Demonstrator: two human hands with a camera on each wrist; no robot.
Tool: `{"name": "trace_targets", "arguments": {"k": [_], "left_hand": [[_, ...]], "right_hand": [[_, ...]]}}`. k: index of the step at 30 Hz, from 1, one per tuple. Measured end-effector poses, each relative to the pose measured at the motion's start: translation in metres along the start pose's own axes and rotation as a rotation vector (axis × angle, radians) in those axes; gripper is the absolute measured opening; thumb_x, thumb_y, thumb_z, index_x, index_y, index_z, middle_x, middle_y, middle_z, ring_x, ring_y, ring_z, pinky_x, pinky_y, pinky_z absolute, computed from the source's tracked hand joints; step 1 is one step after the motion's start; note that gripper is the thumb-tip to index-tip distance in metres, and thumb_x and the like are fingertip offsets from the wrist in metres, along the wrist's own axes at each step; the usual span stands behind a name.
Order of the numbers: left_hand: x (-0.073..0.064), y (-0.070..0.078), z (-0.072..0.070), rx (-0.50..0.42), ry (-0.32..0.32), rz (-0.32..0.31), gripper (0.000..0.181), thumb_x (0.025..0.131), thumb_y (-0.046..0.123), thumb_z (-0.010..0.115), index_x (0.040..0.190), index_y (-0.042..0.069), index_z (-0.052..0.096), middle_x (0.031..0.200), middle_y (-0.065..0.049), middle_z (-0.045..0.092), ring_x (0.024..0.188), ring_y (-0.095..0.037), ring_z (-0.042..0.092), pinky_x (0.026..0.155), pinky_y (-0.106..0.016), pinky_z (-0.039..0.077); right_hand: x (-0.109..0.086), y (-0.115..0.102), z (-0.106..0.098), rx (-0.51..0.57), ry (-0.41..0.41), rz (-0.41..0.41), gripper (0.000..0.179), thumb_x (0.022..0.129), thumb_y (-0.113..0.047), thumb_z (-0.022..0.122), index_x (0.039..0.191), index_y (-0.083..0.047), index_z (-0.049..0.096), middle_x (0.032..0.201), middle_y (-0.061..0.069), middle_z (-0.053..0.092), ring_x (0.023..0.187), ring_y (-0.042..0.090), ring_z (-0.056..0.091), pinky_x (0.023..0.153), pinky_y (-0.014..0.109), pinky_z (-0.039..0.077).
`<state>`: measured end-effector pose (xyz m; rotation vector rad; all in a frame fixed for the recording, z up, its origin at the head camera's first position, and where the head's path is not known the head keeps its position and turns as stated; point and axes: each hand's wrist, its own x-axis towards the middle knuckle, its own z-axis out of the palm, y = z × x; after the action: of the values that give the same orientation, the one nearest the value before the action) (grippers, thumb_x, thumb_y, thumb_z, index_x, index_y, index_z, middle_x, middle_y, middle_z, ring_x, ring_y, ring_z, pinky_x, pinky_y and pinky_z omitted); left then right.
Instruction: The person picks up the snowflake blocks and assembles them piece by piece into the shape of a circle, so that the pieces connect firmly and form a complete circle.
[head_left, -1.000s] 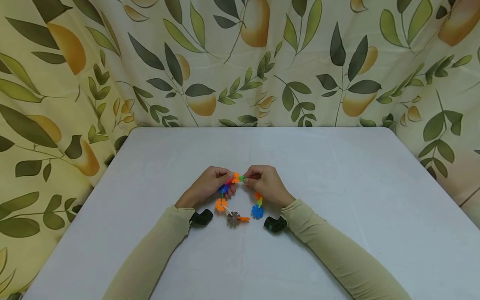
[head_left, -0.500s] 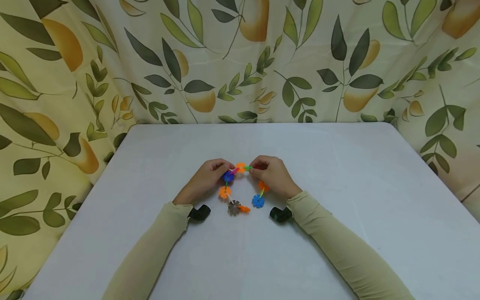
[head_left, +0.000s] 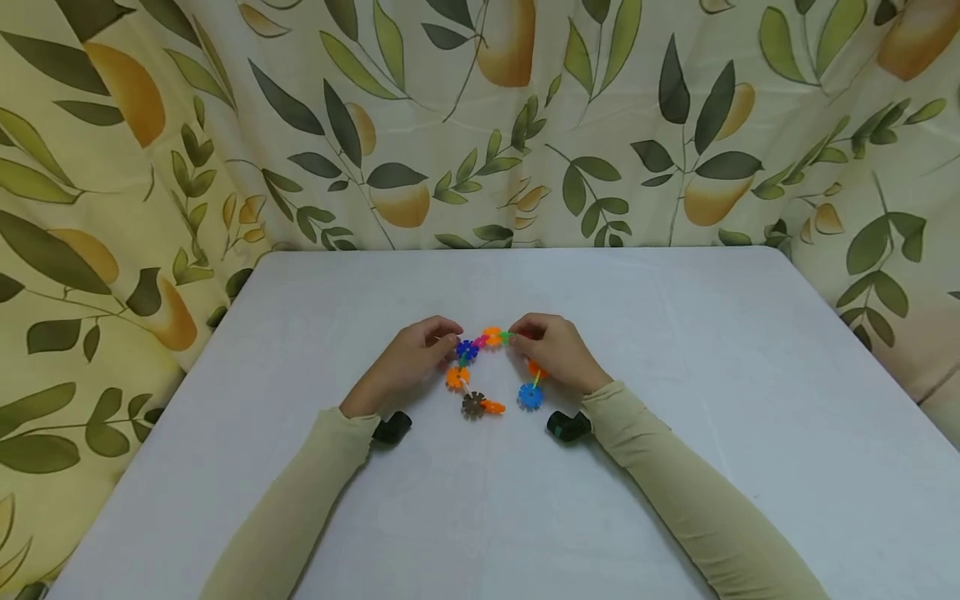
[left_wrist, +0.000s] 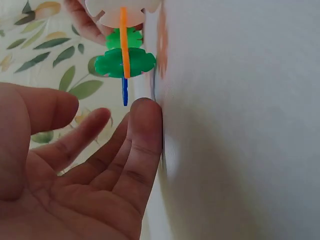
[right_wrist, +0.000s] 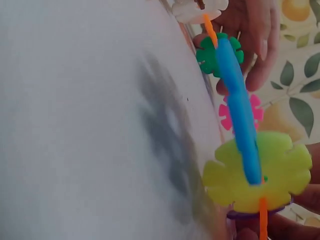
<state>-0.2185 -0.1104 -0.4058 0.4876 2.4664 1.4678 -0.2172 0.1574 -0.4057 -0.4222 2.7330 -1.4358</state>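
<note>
A chain of slotted, flower-shaped plastic discs bends into a ring with a gap at its near side, between an orange disc (head_left: 492, 407) and a light blue disc (head_left: 530, 396). My right hand (head_left: 555, 350) pinches the chain at its far right, beside a green disc (head_left: 506, 337); the fingers hide the pieces there. Just left of the dark blue disc (head_left: 467, 350) is my left hand (head_left: 412, 357). In the left wrist view its fingers (left_wrist: 145, 120) are spread, with nothing between them and the dark green disc (left_wrist: 125, 63) apart from them. A yellow disc (right_wrist: 255, 175) hangs close to the right wrist camera.
The chain is over a table with a white cover (head_left: 480, 500). Black wrist cameras (head_left: 393, 428) sit below each sleeve cuff. A curtain with leaf and fruit prints (head_left: 480, 125) hangs behind and beside the table.
My left hand has let go of the chain and its fingers have parted. My right hand has moved a little to the right and away from me, and the chain has shifted with it.
</note>
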Motion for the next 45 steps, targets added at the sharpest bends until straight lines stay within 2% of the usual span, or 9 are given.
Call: {"name": "trace_targets", "arguments": {"k": [10,15,17,20,24,27,34,40,45], "left_hand": [[-0.021,0.001,-0.005,0.074,-0.061,0.109,0.042,0.111,0.016,0.056,0.153,0.011,0.057,0.149,-0.019,0.052,0.124,-0.037,0.063,0.103,-0.053,0.053],[-0.030,0.007,-0.003,0.151,-0.122,0.133,0.045,0.109,0.023,0.061,0.153,0.015,0.058,0.159,-0.020,0.034,0.112,-0.029,0.064,0.093,-0.046,0.056],[-0.031,0.008,-0.002,0.188,-0.141,0.141,0.047,0.107,0.028,0.066,0.153,0.018,0.059,0.163,-0.018,0.029,0.112,-0.027,0.064,0.092,-0.046,0.056],[-0.032,0.012,0.001,0.279,-0.184,0.167,0.051,0.103,0.036,0.072,0.150,0.022,0.062,0.168,-0.015,0.026,0.129,-0.033,0.053,0.101,-0.054,0.051],[-0.033,0.019,0.008,0.444,-0.234,0.248,0.047,0.098,0.045,0.078,0.140,0.026,0.070,0.171,-0.011,0.027,0.151,-0.042,0.026,0.112,-0.067,0.040],[-0.033,0.023,0.013,0.527,-0.249,0.325,0.036,0.097,0.043,0.080,0.129,0.026,0.075,0.170,-0.010,0.034,0.153,-0.044,0.022,0.114,-0.068,0.036],[-0.033,0.025,0.028,0.607,-0.237,0.397,0.014,0.101,0.028,0.078,0.113,0.022,0.079,0.153,-0.010,0.054,0.147,-0.044,0.034,0.114,-0.062,0.040],[-0.035,0.033,0.038,0.720,-0.186,0.493,0.012,0.102,0.026,0.077,0.106,0.016,0.082,0.129,-0.011,0.068,0.136,-0.043,0.047,0.104,-0.058,0.050],[-0.036,0.033,0.040,0.694,-0.153,0.477,0.011,0.101,0.023,0.079,0.104,0.014,0.082,0.121,-0.009,0.070,0.134,-0.041,0.050,0.109,-0.053,0.048]], "right_hand": [[-0.026,0.003,-0.021,-0.016,0.023,0.029,0.029,0.107,-0.013,0.062,0.131,0.001,0.069,0.122,0.018,0.072,0.113,0.037,0.066,0.101,0.053,0.052],[-0.042,0.003,-0.035,-0.035,0.005,0.037,0.026,0.107,-0.012,0.062,0.129,-0.003,0.071,0.102,0.014,0.074,0.092,0.030,0.066,0.083,0.040,0.052],[-0.045,0.001,-0.040,-0.006,-0.052,0.025,0.024,0.107,-0.012,0.062,0.127,-0.004,0.072,0.089,0.012,0.071,0.082,0.029,0.064,0.075,0.035,0.052],[-0.046,-0.003,-0.044,0.020,-0.182,0.008,0.023,0.106,-0.011,0.064,0.127,-0.004,0.072,0.078,0.010,0.067,0.071,0.027,0.062,0.067,0.033,0.051],[-0.045,-0.004,-0.043,0.006,-0.344,-0.027,0.025,0.105,-0.011,0.067,0.128,-0.003,0.072,0.075,0.006,0.068,0.062,0.024,0.061,0.064,0.033,0.052],[-0.045,-0.004,-0.039,-0.021,-0.396,-0.053,0.025,0.104,-0.012,0.069,0.127,-0.004,0.072,0.074,0.003,0.068,0.059,0.021,0.061,0.062,0.032,0.051],[-0.048,-0.003,-0.028,-0.068,-0.404,-0.061,0.014,0.104,-0.010,0.069,0.116,-0.006,0.074,0.069,-0.001,0.064,0.055,0.016,0.056,0.059,0.028,0.047],[-0.049,-0.005,-0.020,-0.018,-0.381,-0.015,0.009,0.104,-0.007,0.067,0.108,-0.003,0.074,0.072,0.001,0.070,0.057,0.017,0.062,0.059,0.029,0.053],[-0.051,-0.009,-0.016,0.051,-0.378,0.041,0.011,0.104,-0.007,0.066,0.109,0.000,0.073,0.073,0.004,0.072,0.053,0.019,0.062,0.057,0.033,0.057]]}}
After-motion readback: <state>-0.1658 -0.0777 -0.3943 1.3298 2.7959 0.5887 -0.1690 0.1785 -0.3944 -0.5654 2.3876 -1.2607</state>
